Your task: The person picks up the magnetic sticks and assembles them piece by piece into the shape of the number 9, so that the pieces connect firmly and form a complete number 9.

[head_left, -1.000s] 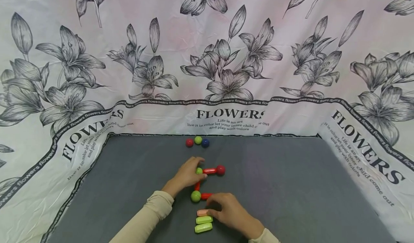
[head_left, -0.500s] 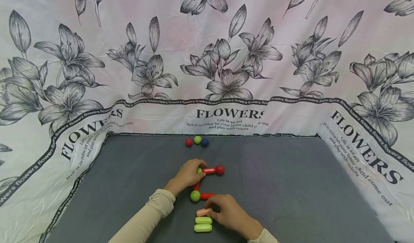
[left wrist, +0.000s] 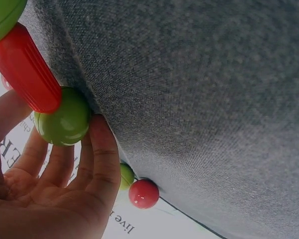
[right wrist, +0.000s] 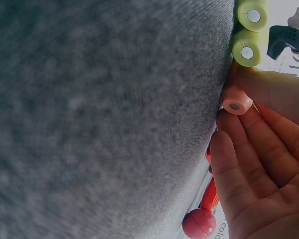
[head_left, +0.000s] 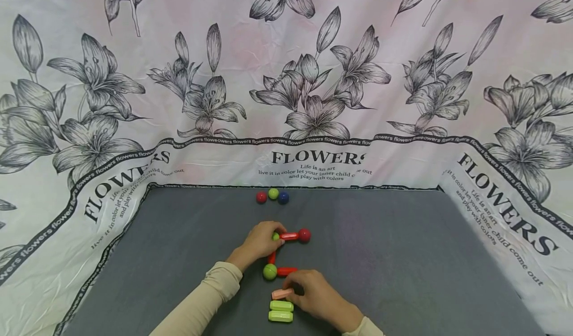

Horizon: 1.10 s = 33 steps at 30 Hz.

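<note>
On the grey table lies a joined shape of red rods and balls. My left hand (head_left: 261,239) holds its upper green ball (left wrist: 65,119), fingers curled round the far side. From that ball a red rod (head_left: 289,236) runs right to a red ball (head_left: 304,234); another red rod (left wrist: 27,69) leads down to the lower green ball (head_left: 270,272). A third red rod (head_left: 286,271) extends right from there. My right hand (head_left: 315,294) pinches a salmon-pink rod (head_left: 280,294) between thumb and fingers, just below the shape. The pink rod's metal end (right wrist: 234,106) shows in the right wrist view.
Two yellow-green rods (head_left: 281,311) lie side by side below the pink rod. At the table's back edge sit a loose red ball (head_left: 261,197), a yellow-green ball (head_left: 273,193) and a blue ball (head_left: 283,198). A flower-printed cloth (head_left: 313,164) stands behind the grey table (head_left: 403,256).
My right fingers have closed on the pink rod, which has tilted slightly. My left fingers have drawn in a little around the upper green ball. The joined shape has hardly moved.
</note>
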Available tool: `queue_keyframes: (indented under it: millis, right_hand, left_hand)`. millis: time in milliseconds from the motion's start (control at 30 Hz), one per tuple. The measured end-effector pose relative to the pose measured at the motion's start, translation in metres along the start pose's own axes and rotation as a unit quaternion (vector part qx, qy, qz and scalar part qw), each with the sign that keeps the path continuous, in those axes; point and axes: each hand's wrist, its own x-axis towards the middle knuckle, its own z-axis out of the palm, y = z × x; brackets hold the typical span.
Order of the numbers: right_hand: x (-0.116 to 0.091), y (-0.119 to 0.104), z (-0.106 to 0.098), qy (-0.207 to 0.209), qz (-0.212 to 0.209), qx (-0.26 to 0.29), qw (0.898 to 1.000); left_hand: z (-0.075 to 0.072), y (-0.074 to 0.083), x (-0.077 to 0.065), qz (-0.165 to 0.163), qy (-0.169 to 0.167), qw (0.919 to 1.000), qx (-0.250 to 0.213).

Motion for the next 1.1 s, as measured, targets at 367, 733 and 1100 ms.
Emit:
queue_keyframes:
  millis: [367, 733, 1100]
  right_hand:
    - [0.0, -0.0003, -0.0005, 0.002, -0.001, -0.01, 1.0]
    - [-0.0022, -0.0016, -0.0024, 0.013, -0.008, -0.008, 1.0]
    - [-0.0039, 0.0028, -0.009, 0.152, -0.004, -0.04, 0.988]
  left_hand:
    - [-0.002, 0.0044, -0.0005, -0.013, -0.004, 0.9999, -0.008]
    - [0.0005, 0.0048, -0.0003, -0.025, -0.004, 0.9997, -0.003]
    - [0.0014, 0.0036, 0.0012, -0.037, -0.003, 0.9993, -0.004]
